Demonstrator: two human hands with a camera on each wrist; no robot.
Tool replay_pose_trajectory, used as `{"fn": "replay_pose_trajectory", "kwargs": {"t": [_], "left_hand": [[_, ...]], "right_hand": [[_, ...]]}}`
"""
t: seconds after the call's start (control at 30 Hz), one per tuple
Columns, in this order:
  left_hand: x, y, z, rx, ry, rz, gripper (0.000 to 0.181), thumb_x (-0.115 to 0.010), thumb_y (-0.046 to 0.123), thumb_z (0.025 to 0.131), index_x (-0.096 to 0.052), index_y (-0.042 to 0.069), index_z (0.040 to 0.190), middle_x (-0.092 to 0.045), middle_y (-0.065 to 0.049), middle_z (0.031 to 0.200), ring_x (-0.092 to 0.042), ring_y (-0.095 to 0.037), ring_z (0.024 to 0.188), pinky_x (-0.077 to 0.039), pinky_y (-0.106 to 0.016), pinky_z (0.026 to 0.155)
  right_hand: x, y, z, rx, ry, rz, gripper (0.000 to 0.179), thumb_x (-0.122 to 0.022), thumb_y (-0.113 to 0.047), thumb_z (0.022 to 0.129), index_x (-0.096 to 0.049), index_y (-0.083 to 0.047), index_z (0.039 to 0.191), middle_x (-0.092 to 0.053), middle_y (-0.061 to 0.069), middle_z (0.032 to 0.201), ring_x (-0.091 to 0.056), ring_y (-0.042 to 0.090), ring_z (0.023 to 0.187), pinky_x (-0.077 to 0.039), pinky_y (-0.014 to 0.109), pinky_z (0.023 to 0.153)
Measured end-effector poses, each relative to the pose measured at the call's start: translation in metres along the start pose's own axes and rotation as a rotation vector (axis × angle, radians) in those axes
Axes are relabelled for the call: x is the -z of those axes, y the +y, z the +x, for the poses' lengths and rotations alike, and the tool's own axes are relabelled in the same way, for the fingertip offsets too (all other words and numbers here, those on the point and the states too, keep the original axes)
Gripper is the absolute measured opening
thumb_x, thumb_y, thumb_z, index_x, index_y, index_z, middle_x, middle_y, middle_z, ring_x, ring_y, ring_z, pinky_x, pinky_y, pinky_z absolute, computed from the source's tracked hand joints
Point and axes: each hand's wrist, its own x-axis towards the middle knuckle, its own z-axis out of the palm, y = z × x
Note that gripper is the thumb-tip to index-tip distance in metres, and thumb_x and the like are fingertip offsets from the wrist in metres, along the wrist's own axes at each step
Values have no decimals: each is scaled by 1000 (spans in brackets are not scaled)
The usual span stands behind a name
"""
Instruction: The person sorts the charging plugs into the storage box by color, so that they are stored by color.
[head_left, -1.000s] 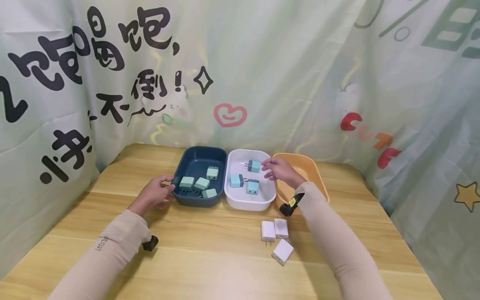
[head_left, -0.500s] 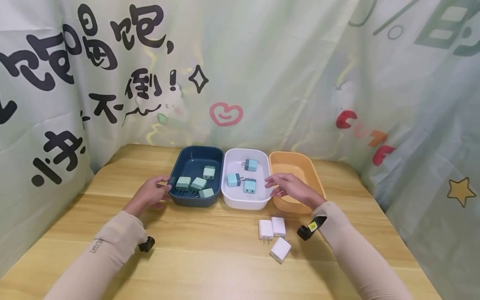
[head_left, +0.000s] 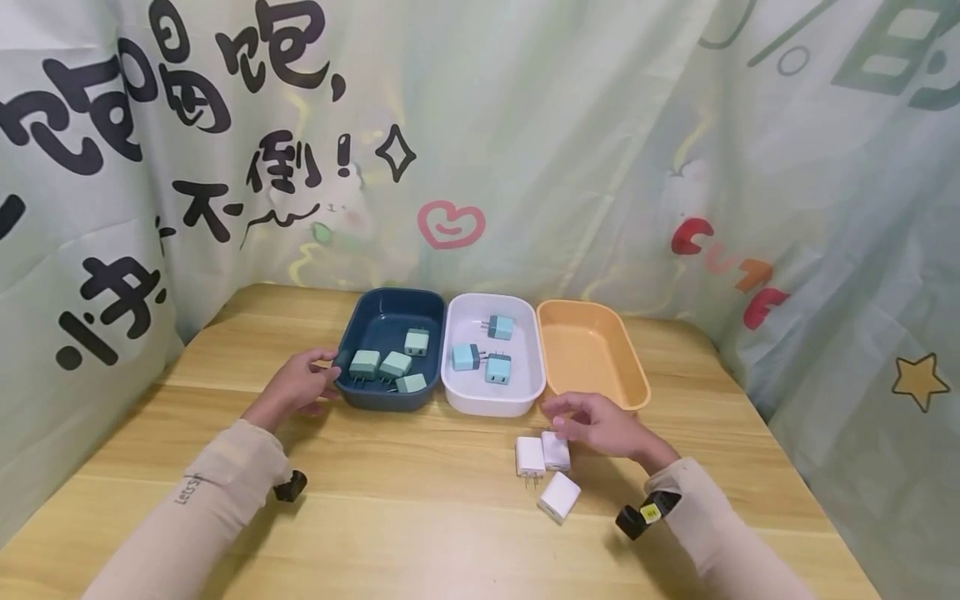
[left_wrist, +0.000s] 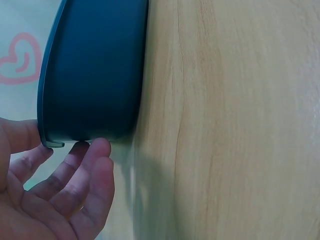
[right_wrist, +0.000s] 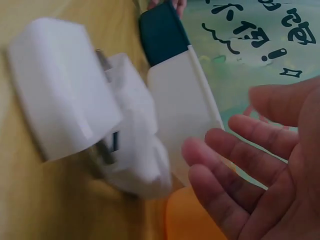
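My left hand (head_left: 300,385) holds the left edge of the dark blue tray (head_left: 346,333). In the left wrist view, the thumb is at its rim and the fingers lie against the outer wall. Several pale green charger plugs (head_left: 395,365) lie in that tray. My right hand (head_left: 600,423), fingers loosely bent and holding nothing, hovers beside a white charger plug (head_left: 556,451). Two more lie close by, a white charger plug (head_left: 530,457) with its prongs toward me and a tilted white charger plug (head_left: 559,497).
A white tray (head_left: 459,321) stands in the middle with three light blue charger plugs (head_left: 498,368) in it. On its right is an orange tray (head_left: 588,354). All stand on a wooden table (head_left: 405,508), before a printed curtain (head_left: 547,167).
My right hand has drawn back from over the white and orange trays, moving toward me to the white charger plugs. My left hand stays at the dark blue tray.
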Motion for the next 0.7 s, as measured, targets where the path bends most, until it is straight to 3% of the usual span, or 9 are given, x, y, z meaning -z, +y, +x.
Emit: {"fn": "replay_pose_trajectory", "kwargs": {"t": [0.1, 0.3, 0.7], "left_hand": [[0, 0, 0, 4, 1, 0, 51, -46, 18, 104, -31, 6, 150, -45, -29, 136, -60, -37, 109, -55, -41, 72], [1, 0, 2, -10, -2, -3, 50, -45, 18, 104, -32, 4, 150, -45, -29, 137, -61, -36, 107, -55, -39, 69], [1, 1, 2, 27, 5, 1, 51, -46, 19, 104, -31, 7, 151, -46, -27, 136, -60, -36, 109, -55, -39, 72]], "right_hand": [[-4, 4, -7, 14, -1, -104, 34, -62, -12, 95, -59, 8, 123, -63, 22, 120, -65, 20, 92, -52, 31, 79], [-7, 11, -14, 30, 1, -169, 41, -68, -8, 90, -57, 9, 125, -62, 23, 121, -65, 14, 80, -53, 29, 72], [-11, 19, -11, -39, -40, -116, 54, -80, -5, 78, -56, 8, 125, -62, 21, 117, -63, 12, 71, -53, 28, 60]]}}
